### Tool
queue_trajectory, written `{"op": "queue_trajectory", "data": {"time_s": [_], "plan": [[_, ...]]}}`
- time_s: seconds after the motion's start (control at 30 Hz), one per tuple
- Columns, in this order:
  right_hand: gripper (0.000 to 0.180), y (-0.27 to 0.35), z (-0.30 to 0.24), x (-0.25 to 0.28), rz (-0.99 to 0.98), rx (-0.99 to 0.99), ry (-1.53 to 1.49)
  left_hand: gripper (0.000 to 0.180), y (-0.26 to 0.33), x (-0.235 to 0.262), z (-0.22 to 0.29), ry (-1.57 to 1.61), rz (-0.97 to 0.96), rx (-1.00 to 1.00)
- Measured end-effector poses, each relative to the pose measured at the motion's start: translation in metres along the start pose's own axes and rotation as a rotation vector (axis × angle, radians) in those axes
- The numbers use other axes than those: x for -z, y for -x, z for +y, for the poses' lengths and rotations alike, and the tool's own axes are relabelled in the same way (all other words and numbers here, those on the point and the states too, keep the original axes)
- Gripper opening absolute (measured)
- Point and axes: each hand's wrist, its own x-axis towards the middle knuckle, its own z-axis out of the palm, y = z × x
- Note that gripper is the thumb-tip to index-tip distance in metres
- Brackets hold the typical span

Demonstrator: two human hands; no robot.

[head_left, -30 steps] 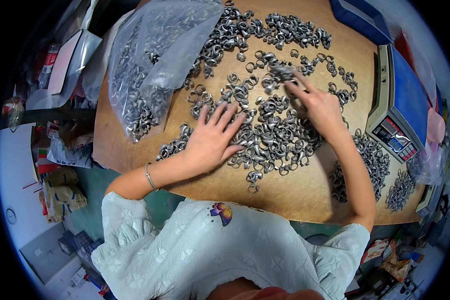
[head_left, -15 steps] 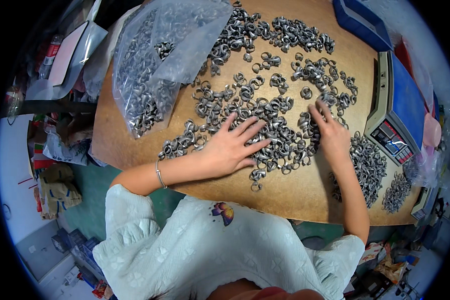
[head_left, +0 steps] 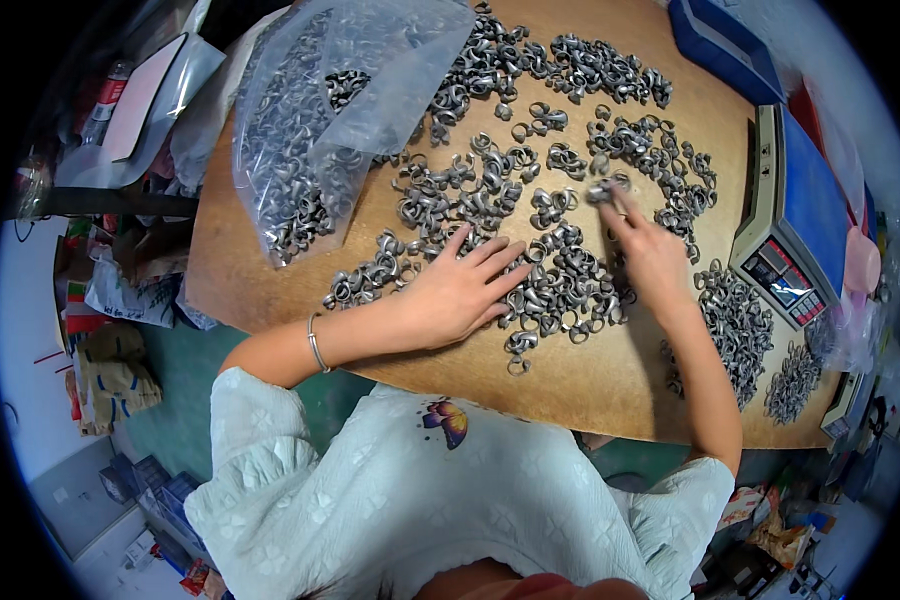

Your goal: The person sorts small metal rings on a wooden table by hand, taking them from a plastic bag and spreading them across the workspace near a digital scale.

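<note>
Head view, from where I stand: grey metal rings (head_left: 567, 283) strewn over the brown tabletop (head_left: 590, 390), a loose central spread of them lying around the two hands. Left hand (head_left: 460, 297) laid flat on the near-left part of that spread, fingers fanned, clenched on nothing I can see. Right hand (head_left: 652, 262) at the spread's right side, fingertips at a few blurred rings; pinching or only pushing, cannot tell. Bare board shows between small clumps there, a curved band (head_left: 692, 190) of rings just beyond. Farther off, a back heap (head_left: 610, 72); at the far-left side, a clear plastic bag (head_left: 380, 118) with many more inside. Beside the right forearm, a separate heap (head_left: 738, 335) of small grey pieces, plus a smaller pile (head_left: 795, 384) near the digital scale (head_left: 785, 275). My judgement: partway along. The parted clumps and band look like handling done; the dense central spread, back heap and bagged rings appear left.
</note>
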Motion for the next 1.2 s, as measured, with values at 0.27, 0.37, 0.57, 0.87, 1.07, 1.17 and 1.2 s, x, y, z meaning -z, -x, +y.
{"op": "queue_trajectory", "data": {"time_s": [0.27, 0.37, 0.57, 0.87, 1.07, 1.17, 1.2], "plan": [[0.045, -0.026, -0.026, 0.01, 0.155, 0.075, -0.179, 0.052, -0.008, -0.003, 0.0, -0.001, 0.118, 0.082], [0.038, -0.039, -0.044, 0.005, 0.078, 0.235, -0.168, 0.05, -0.014, 0.002, -0.015, -0.077, 0.113, 0.141], [0.031, -0.073, -0.016, -0.004, 0.276, -0.039, -0.324, 0.039, -0.004, 0.007, -0.021, 0.019, 0.054, 0.063], [0.007, -0.125, -0.046, -0.011, 0.025, 0.11, -0.218, 0.036, -0.003, 0.006, -0.026, 0.086, 0.185, 0.101], [0.013, -0.114, -0.028, -0.007, 0.16, -0.093, -0.692, 0.035, -0.003, 0.009, -0.026, 0.167, 0.258, 0.117], [0.016, -0.096, -0.016, 0.007, 0.126, -0.278, -1.183, 0.036, 0.0, 0.011, -0.031, 0.234, 0.315, 0.14], [0.015, -0.087, -0.014, 0.017, 0.092, -0.394, -1.352, 0.036, -0.001, 0.011, -0.032, 0.248, 0.34, 0.137]]}}
